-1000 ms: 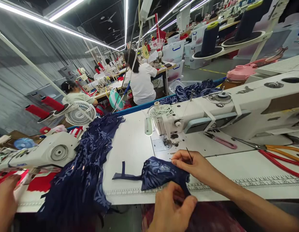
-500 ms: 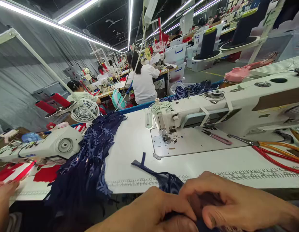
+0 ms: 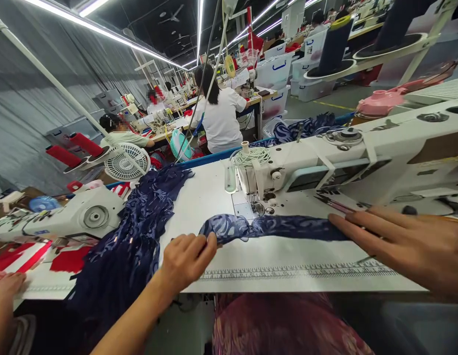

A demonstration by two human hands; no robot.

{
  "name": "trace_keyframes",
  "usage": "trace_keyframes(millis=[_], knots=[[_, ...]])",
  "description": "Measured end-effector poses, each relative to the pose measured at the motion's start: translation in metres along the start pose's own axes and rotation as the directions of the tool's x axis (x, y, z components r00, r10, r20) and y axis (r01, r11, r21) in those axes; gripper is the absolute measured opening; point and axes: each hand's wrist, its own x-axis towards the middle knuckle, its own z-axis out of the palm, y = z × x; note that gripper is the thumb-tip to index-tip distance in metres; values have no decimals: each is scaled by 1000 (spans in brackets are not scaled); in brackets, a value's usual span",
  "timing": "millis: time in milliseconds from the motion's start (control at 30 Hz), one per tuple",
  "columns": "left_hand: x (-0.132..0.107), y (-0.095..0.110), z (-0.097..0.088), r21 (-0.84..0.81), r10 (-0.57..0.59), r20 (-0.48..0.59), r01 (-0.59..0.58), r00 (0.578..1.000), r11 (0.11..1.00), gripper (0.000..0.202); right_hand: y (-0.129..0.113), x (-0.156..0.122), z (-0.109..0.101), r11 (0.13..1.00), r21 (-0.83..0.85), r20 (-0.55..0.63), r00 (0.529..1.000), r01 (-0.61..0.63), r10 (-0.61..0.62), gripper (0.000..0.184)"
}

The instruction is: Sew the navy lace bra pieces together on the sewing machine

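A narrow navy patterned fabric strip stretches across the white table in front of the sewing machine, just on the near side of its needle. My left hand is closed on the strip's left end, knuckles up. Over the right end lies my right hand, fingers stretched out and fingertips touching the cloth. Thread snips on the machine bed are partly covered by the right fingers. The scissors are mostly hidden behind that hand.
A heap of navy patterned fabric hangs over the table edge at left. Beyond it stands a second sewing machine, with another person's hand near red and white cloth. A printed ruler runs along the front edge.
Both hands have moved from together at the table's front edge to apart over the tabletop. The navy strip, bunched before, now lies stretched out between them. The right fingers have straightened.
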Motion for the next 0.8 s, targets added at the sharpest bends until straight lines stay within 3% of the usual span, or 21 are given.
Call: trace_keyframes(millis=[67, 100, 167, 233, 333, 400, 467, 533, 600, 700, 800], knots=[[-16, 18, 18, -17, 31, 45, -30, 999, 999, 17, 0, -17, 11, 969, -100, 43, 974, 224, -221, 47], [-21, 29, 26, -96, 4, 75, 3, 997, 995, 20, -3, -24, 18, 957, -109, 69, 963, 268, -262, 44], [-26, 48, 42, -248, -56, 119, 84, 991, 965, 32, -17, -32, 32, 969, -51, 95, 967, 240, -235, 35], [-19, 61, 58, -349, -64, 87, 91, 994, 933, 26, -33, -27, 50, 978, 60, 125, 971, 199, -205, 30], [0, 67, 80, -428, -14, 59, 38, 998, 903, 25, -56, -9, 85, 963, 188, 153, 963, 191, -221, 53], [6, 65, 91, -429, -29, 170, 100, 985, 898, 32, -63, -2, 108, 958, 188, 176, 952, 219, -252, 55], [5, 64, 95, -381, -90, 341, 225, 936, 897, 54, -62, -4, 122, 975, 107, 208, 955, 195, -213, 48], [-2, 65, 94, -342, -131, 469, 317, 873, 885, 69, -56, -10, 124, 988, 24, 217, 964, 150, -152, 40], [-5, 68, 93, -352, -131, 521, 352, 844, 867, 74, -48, -16, 117, 991, -4, 200, 971, 133, -130, 38], [1, 75, 96, -397, -98, 550, 363, 830, 843, 79, -42, -15, 105, 990, 45, 186, 973, 131, -138, 42], [11, 79, 102, -432, -65, 551, 352, 832, 830, 81, -44, -9, 107, 983, 160, 207, 970, 93, -126, 48]])
